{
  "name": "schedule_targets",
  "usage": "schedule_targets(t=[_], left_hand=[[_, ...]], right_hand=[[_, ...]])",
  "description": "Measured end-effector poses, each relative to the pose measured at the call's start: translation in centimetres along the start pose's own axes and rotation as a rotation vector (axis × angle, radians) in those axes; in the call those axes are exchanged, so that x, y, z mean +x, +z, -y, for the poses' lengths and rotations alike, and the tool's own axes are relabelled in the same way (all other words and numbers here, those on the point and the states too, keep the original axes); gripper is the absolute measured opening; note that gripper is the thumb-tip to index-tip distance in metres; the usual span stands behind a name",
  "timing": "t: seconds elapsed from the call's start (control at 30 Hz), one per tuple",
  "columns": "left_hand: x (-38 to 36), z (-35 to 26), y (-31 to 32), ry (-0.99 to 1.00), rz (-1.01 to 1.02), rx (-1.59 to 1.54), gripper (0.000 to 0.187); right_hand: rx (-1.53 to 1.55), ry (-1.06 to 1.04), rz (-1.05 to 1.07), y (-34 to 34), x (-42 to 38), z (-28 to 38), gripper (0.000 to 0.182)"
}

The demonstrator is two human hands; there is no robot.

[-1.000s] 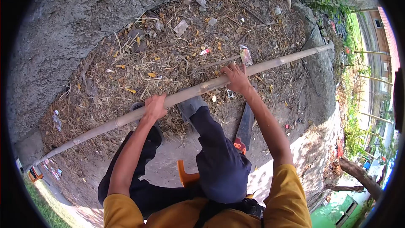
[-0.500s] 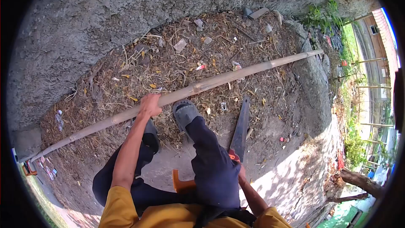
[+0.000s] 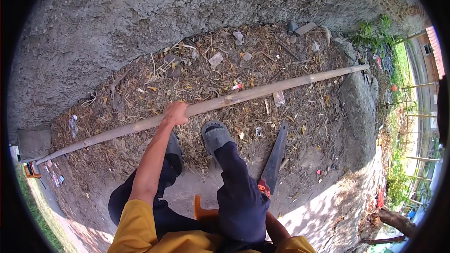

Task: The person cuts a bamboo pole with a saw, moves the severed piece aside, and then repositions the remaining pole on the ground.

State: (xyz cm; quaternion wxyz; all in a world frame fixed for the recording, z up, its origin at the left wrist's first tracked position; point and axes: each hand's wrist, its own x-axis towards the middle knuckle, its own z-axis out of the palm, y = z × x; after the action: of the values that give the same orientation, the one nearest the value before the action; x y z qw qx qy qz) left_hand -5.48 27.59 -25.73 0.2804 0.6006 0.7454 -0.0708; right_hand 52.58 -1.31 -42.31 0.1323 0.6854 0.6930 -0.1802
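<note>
A long bamboo pole (image 3: 253, 94) slants across the ground in front of me. My left hand (image 3: 176, 113) is wrapped round it, a little left of its middle. To the right of my knee is a hand saw (image 3: 274, 159) with a dark blade and orange handle, its tip pointing away from me and apart from the pole. My right forearm (image 3: 276, 228) reaches toward the saw's handle. The knee hides my right hand and its fingers. My clog-shod foot (image 3: 217, 136) stands close below the pole.
A rough grey wall (image 3: 140, 14) rises beyond the littered ground. The pole's right end lies over a stone ledge (image 3: 358, 112); its left end is near a concrete block (image 3: 33, 143). An orange object (image 3: 204, 210) shows between my legs. A tree trunk (image 3: 396, 220) is at lower right.
The whole view has shifted slightly, so the scene sits lower and further right. My right hand, partly seen at the saw before, is now behind the knee. The left hand keeps its hold.
</note>
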Motion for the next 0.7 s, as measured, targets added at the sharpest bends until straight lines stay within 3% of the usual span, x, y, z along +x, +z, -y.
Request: schedule_targets(t=[0.07, 0.23, 0.47, 0.53, 0.6, 0.7], left_hand=[[0.1, -0.1, -0.2, -0.019, 0.024, -0.042, 0.048], [0.3, 0.8, 1.3, -0.019, 0.0, -0.061, 0.05], [0.5, 0.7, 1.2, -0.042, 0.039, -0.067, 0.055], [0.2, 0.5, 0.9, -0.042, 0.027, -0.067, 0.055], [0.2, 0.3, 0.3, -0.044, 0.086, -0.087, 0.054], [0.0, 0.3, 0.4, -0.032, 0.038, -0.098, 0.052]], right_hand=[[0.048, 0.069, 0.015, 1.2, 0.1, -0.5, 0.03], [0.176, 0.048, 0.097, -3.6, 0.0, 1.4, 0.032], [0.488, 0.005, 0.179, -14.5, -2.2, 1.3, 0.035], [1.061, 0.325, 0.206, -18.9, -3.1, 0.1, 0.036], [1.277, 0.383, -0.138, -20.6, -3.5, -1.1, 0.028], [1.329, 0.293, -0.217, -27.5, -3.0, -1.4, 0.017]])
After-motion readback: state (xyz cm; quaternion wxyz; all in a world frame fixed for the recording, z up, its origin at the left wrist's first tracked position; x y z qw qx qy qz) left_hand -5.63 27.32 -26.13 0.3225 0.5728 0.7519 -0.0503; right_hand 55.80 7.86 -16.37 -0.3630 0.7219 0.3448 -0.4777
